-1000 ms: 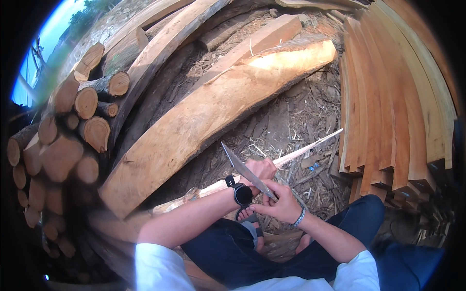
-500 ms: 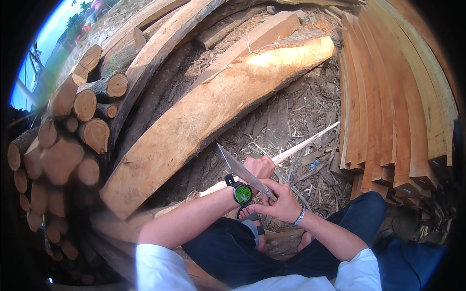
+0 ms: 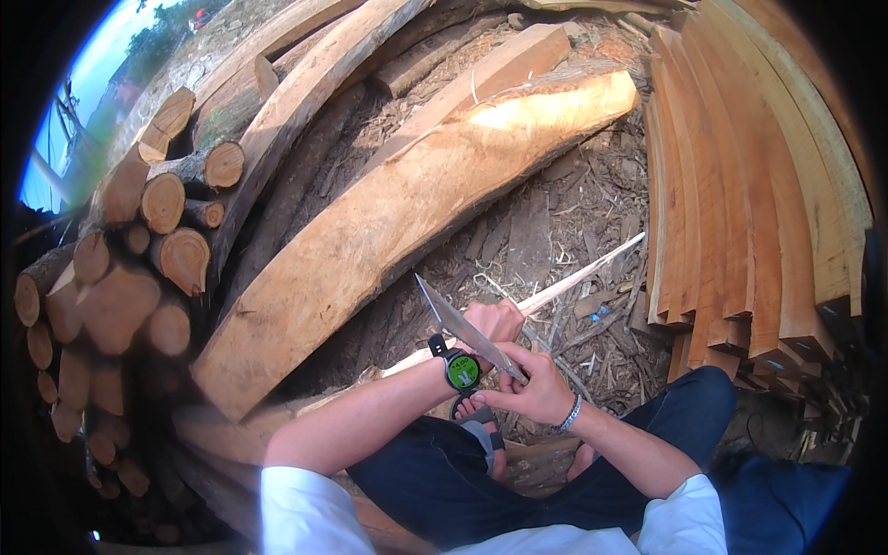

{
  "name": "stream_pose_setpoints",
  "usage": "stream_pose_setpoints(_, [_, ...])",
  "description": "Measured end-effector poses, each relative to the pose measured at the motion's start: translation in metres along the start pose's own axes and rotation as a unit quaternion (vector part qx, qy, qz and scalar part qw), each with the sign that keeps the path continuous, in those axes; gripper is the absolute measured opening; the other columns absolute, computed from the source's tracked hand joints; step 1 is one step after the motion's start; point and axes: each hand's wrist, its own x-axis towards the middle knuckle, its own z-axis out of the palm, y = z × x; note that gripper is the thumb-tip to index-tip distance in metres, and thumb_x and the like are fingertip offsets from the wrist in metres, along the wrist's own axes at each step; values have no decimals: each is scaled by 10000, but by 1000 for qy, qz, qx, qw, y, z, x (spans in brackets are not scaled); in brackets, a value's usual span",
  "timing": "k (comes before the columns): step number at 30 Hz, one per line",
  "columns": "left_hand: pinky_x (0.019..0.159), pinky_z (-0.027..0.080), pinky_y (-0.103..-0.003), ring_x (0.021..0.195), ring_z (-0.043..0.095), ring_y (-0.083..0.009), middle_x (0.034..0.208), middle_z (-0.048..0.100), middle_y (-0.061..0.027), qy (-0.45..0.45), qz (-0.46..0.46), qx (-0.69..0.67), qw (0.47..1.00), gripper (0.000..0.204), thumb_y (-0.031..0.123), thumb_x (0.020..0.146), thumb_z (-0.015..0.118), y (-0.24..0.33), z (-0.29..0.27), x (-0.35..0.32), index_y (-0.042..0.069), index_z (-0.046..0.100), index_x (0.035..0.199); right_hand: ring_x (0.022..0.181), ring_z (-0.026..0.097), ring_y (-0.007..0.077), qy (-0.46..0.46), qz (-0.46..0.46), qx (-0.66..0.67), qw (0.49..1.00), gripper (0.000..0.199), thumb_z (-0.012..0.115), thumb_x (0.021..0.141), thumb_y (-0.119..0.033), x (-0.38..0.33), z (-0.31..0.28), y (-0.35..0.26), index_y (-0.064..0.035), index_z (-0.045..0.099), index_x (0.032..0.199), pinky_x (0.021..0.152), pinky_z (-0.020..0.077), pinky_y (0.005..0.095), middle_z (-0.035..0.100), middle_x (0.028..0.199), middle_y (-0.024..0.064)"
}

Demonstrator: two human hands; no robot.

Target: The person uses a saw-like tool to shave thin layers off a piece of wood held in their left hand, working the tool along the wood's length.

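My left hand point(image 3: 495, 321), with a watch point(image 3: 462, 371) on its wrist, is closed on a pale, slender wooden stick point(image 3: 581, 275). The stick's bare tapered end reaches out to the right over the ground. Closed on the lower end of a broad-bladed knife point(image 3: 453, 319) is my right hand point(image 3: 538, 384), which wears a bracelet. The blade slants up and left across my left wrist and partly hides that hand. Whether its edge touches the stick cannot be told from here.
Beyond my hands a large rough-sawn slab point(image 3: 398, 203) lies diagonally. Cut round logs point(image 3: 180, 257) are stacked at the left. Long sawn boards point(image 3: 731, 176) lean in a row at the right. Bark and chips point(image 3: 564, 199) litter the ground, and my bent legs point(image 3: 435, 472) are beneath my arms.
Both hands, the knife and the stick stay almost where they were; the stick's far end has shifted very slightly. A distant figure at the upper left has moved mostly out of view.
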Motion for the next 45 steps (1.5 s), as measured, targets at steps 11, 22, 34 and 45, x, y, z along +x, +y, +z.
stream_pose_setpoints(11, [518,544,-347,605,705,-276,671,674,-140,46,-4,-41,998,171,151,846,611,-14,5,-12,-11,600,790,527,532,43,75,-3,-8,997,434,827,761,-221,6,-16,-4,-18,662,1106,512,434,238,572,573,-4])
stream_pose_setpoints(22, [514,546,-401,581,690,-317,631,664,-189,27,-70,2,997,194,132,893,525,-56,6,-43,23,580,742,515,394,19,367,29,7,930,272,795,814,-279,30,-54,39,-54,643,821,487,303,224,453,547,-74])
stream_pose_setpoints(34, [604,542,-485,681,676,-393,715,664,-234,-88,29,-92,991,441,397,964,527,-22,7,-41,-3,639,816,518,521,109,371,65,-58,925,231,751,820,-306,22,-50,46,-98,698,905,519,425,321,547,552,7])
stream_pose_setpoints(45, [666,549,-388,776,717,-313,846,742,-110,-215,78,-309,923,321,254,856,712,-47,32,-30,50,688,1102,756,647,395,264,14,-173,949,225,643,862,-266,26,-53,59,-76,553,942,651,498,497,630,716,156])
